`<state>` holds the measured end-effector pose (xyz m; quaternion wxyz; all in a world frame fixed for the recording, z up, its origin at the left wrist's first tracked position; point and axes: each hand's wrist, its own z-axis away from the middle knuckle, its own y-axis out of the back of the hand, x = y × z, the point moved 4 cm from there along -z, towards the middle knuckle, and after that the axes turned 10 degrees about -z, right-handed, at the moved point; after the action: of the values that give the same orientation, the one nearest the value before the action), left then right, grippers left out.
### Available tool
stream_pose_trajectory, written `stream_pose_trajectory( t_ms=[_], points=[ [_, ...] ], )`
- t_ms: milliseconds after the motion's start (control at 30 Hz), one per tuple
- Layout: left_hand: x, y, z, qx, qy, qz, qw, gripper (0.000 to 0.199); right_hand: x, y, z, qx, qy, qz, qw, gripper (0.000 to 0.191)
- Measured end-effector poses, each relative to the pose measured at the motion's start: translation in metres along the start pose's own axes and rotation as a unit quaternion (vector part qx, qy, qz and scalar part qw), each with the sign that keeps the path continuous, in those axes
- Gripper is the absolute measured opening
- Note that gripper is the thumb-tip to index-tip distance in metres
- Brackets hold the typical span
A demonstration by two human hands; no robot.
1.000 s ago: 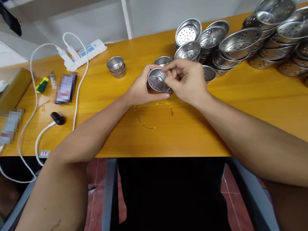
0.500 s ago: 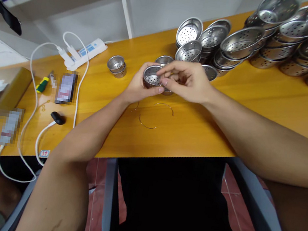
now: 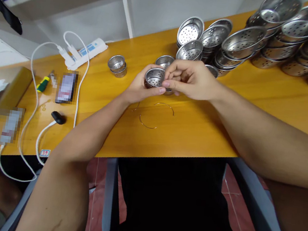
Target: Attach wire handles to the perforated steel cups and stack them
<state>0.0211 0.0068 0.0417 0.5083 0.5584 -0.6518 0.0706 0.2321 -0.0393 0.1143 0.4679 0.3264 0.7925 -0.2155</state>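
Strainer cup: small round cup of shiny steel, held just above the wooden table, in front of the stacked baskets.
Pointing: open mouth up and tipped slightly toward the camera; axis through the cup near upright, rim wider than the depth.
Look: bright metal wall, thin rolled rim, flat bottom pierced with rows of small round holes.
Left hand: wrapped round the cup's near and left side, thumb pressed along the near rim, fingers curled and gripping the wall.
Right hand: fingers bunched and pinched at the cup's right rim; whether anything sits between the fingertips cannot be told.
Wire ring: thin open loop lying flat on the table just below both hands, untouched.
Small cups: a nested pair standing left of the hands, apart from them.
Stacks: leaning piles of larger perforated baskets along the far edge.
Power strip: white, with cables trailing off the left side.
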Motion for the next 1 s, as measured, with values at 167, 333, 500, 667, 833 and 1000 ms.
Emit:
stream_pose_trajectory(
  t_ms=[167,333,500,667,833,1000],
  points=[
    [0.001,-0.006,-0.001,0.004,0.010,-0.042,0.999,0.101,0.013,0.005,-0.002,0.048,-0.001,0.001,0.999,0.055],
    [0.001,-0.006,-0.001,0.022,0.015,-0.088,0.996,0.097,0.019,0.008,-0.002,0.051,-0.012,0.002,0.999,0.060],
    [0.002,-0.004,0.002,0.024,0.022,-0.135,0.990,0.085,0.017,0.009,-0.002,0.041,-0.044,0.010,0.998,0.057],
    [0.004,-0.006,0.004,0.015,0.012,-0.144,0.989,0.081,0.016,0.009,-0.002,0.041,-0.049,0.000,0.998,0.055],
    [-0.003,-0.002,0.003,0.024,-0.009,-0.159,0.987,0.085,0.014,0.005,0.001,0.067,-0.027,0.033,0.997,0.053],
    [-0.027,0.003,-0.001,0.048,-0.019,-0.162,0.985,0.093,0.019,0.014,0.007,0.121,0.028,0.178,0.976,0.064]
  ],
)
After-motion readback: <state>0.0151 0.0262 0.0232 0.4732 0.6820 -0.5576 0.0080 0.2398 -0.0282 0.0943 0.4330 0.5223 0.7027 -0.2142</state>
